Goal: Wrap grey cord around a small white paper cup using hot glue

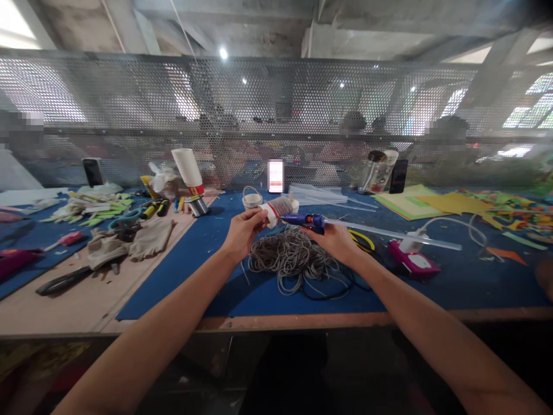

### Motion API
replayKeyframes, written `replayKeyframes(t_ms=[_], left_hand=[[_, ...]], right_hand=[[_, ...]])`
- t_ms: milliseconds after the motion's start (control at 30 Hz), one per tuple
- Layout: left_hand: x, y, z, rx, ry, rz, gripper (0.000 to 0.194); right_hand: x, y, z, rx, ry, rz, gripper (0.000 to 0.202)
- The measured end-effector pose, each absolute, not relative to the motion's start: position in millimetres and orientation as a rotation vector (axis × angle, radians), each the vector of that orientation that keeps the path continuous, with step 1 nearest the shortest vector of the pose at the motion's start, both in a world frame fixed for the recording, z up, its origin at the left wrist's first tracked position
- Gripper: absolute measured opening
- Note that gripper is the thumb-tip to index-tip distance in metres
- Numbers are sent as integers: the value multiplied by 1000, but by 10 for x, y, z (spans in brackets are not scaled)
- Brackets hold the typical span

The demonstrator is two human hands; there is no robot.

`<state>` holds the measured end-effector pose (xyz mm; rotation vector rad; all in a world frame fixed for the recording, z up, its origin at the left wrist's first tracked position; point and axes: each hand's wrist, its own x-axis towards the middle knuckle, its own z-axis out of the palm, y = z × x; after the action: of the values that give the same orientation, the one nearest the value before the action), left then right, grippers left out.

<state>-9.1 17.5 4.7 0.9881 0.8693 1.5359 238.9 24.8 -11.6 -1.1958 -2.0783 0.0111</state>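
Between the fingers of my left hand (246,231) is a paper cup (275,210), tipped on its side and partly wrapped in grey cord. My right hand (337,241) is closed around a blue glue gun (305,221), its nozzle end close to the cup. A long clear glue stick (389,232) sticks out of the gun's back toward the right. Below both hands a tangled heap of grey cord (298,259) lies on the blue mat (190,276). Just behind the cup stands a small white cup with a handle (252,199).
A leaning stack of paper cups (187,167) and work gloves (151,239) are on the left. Clear glue sticks (317,195) lie behind my hands. At right are a pink power socket (413,260) with a white plug and coloured sheets (406,202). A phone (275,176) stands before the mesh screen (276,104).
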Motion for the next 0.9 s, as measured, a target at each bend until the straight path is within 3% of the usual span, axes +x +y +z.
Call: replayKeyframes(t_ms=[167,433,633,900], left_hand=[[-101,185,36,940,854,1528,29],[-101,185,30,897,860,1502,27],[-100,197,16,889,839,1503,29],[-91,193,4,882,838,1511,31]], right_hand=[[2362,209,-59,-1197,-2047,164,40],[2400,166,161,-1172,-1840,677,36],[2622,360,188,-1108,-1720,761,30],[2929,805,-151,-1498,-1677,670,49]])
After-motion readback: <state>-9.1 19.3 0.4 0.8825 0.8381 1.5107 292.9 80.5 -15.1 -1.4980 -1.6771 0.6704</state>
